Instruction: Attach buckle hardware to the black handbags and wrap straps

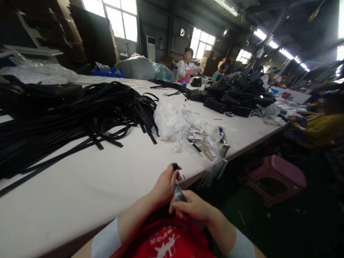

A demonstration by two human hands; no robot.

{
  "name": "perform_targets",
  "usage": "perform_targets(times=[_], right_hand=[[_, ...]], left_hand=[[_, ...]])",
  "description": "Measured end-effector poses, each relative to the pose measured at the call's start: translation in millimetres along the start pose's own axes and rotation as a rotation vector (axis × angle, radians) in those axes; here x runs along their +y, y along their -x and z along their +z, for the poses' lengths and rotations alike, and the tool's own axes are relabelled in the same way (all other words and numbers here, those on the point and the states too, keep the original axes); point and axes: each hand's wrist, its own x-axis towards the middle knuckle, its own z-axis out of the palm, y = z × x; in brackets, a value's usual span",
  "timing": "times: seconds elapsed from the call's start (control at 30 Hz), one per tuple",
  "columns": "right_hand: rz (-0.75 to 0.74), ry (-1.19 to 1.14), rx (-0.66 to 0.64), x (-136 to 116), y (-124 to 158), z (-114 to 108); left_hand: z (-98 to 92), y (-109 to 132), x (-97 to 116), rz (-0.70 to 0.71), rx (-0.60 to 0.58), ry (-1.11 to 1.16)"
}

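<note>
At the table's near edge, my left hand (165,182) is closed, thumb and fingers curled together. A small black piece (175,166), perhaps a strap end, shows at its fingers; most of it is hidden. Just below and to the right, my right hand (192,205) is wrapped round a short, slim grey-blue tool (178,193). The tool's upper end points up towards my left hand; blur hides its kind. A large heap of long black straps (107,104) lies on the white table (107,179), ahead and to the left of my hands.
Clear plastic bags (168,120) and cut scraps (200,138) lie ahead near the table edge. Farther back is a pile of black bags (231,91). A pink stool (279,173) stands on the floor to the right. Other people work across the table and at right.
</note>
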Motion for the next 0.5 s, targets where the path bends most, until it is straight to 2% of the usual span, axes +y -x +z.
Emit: perform_targets(times=[0.07,0.13,0.23,0.3,0.33,0.4,0.5], right_hand=[[-0.039,-0.098,0.07,-11,8,-15],[-0.054,-0.107,0.142,-18,11,-33],[-0.094,0.189,0.305,-24,8,-54],[-0.213,0.508,0.489,-26,6,-60],[-0.286,0.642,0.536,-26,5,-59],[-0.385,0.774,0.495,-22,3,-51],[-0.313,0.625,0.331,-3,-3,-24]], left_hand=[[-7.2,7,-3,0.143,-0.066,-0.328],[-9.5,15,-2,0.216,-0.163,-0.51],[-4.3,23,2,0.16,-0.232,-0.543],[1.7,25,4,-0.006,-0.237,-0.341],[4.5,26,4,-0.103,-0.237,-0.188],[8.8,25,6,-0.257,-0.26,0.128],[10.9,21,11,-0.315,-0.288,0.439]])
